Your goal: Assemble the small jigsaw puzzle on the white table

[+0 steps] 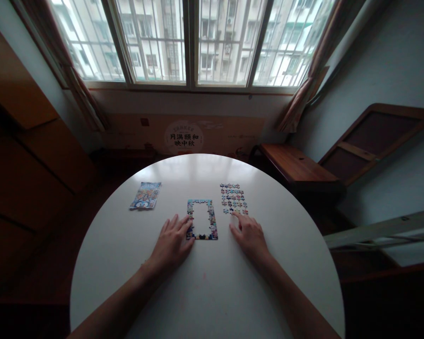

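Note:
The joined border of a jigsaw puzzle (214, 219) lies flat on the white table as an upright rectangle with a bare middle. My left hand (171, 239) rests flat at its left side, fingers spread, fingertips touching the border's lower left edge. To the right, loose jigsaw pieces (234, 197) are laid out in rows. My right hand (250, 234) is just below these rows, its index fingertip at the bottom row and its thumb apart from that finger. I see nothing held in it, though a piece under the fingertip could be hidden.
A colourful picture sheet or packet (146, 196) lies on the left of the round white table (205, 292). Beyond the table's far edge stand a printed cardboard panel (229, 134) and a barred window. A wooden bench (297, 162) is at the right, brown cabinets (31, 155) at the left.

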The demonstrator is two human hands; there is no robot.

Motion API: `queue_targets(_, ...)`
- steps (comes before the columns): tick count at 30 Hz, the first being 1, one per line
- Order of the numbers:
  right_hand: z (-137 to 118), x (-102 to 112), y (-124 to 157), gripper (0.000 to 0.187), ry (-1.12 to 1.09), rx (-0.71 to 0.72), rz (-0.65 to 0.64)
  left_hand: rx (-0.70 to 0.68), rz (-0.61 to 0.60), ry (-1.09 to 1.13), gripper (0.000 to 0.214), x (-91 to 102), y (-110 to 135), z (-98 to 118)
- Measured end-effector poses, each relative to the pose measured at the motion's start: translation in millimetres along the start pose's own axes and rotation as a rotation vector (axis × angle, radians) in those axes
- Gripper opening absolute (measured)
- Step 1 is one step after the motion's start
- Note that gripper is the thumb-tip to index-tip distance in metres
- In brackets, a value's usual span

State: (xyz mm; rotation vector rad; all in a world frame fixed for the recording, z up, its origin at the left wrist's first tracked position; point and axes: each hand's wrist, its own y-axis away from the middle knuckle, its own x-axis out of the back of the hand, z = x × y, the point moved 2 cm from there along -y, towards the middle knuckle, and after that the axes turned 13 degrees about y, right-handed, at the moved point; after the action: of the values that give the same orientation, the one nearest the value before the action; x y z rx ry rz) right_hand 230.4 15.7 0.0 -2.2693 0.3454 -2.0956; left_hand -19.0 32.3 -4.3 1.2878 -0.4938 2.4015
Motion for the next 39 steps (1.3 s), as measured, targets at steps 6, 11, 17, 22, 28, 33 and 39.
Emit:
queue_targets(6,0.4,-0.6,-0.5,0.040,-0.005,0.001,0.003,-0.008,0.003,0.002,0.048,-0.4,-0.5,-0.6)
queue_targets(11,1.3,-2.6,-0.8,0.039,-0.014,-0.001,0.009,-0.020,0.015,0.006,0.048,-0.7,-0.4,-1.8)
queue_targets(17,0.8,-1.3,-0.3,0.040,-0.020,-0.001,0.015,-0.020,0.025,0.015,0.048,-1.2,-0.5,-2.2)
queue_targets(22,0.6,-0.6,-0.4,0.040,-0.010,-0.001,0.004,-0.016,0.018,0.022,0.048,-0.1,-0.6,-1.3)
queue_targets(28,0.2,-3.3,-1.6,0.040,0.000,-0.005,0.010,-0.008,0.009,0.003,0.049,0.3,0.2,-1.0)
queue_targets(33,-2.3,-7.8,-5.1,0.039,0.044,-0.005,0.032,-0.009,0.010,-0.003,0.049,-0.3,0.0,-0.8)
queue_targets(39,-3.5,-7.3,-5.6,0.039,0.084,0.001,0.022,-0.008,0.031,0.001,0.049,-2.3,-0.5,-2.5)
